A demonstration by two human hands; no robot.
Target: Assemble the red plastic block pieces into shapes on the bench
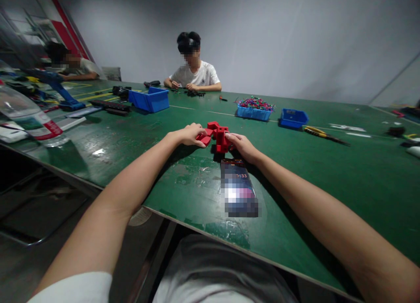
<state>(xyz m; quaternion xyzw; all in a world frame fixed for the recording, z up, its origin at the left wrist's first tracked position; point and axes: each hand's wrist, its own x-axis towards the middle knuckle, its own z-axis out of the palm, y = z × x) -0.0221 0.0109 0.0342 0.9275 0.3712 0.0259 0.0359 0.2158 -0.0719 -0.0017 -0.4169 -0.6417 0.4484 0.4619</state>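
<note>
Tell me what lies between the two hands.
In the head view, red blocks lie between the left hand and the right hand, with fingers of both hands on them.

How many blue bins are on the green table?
3: a big bin left of centre, a heaped bin right of centre, and a small bin just right of that. Others may be hidden far left.
</note>
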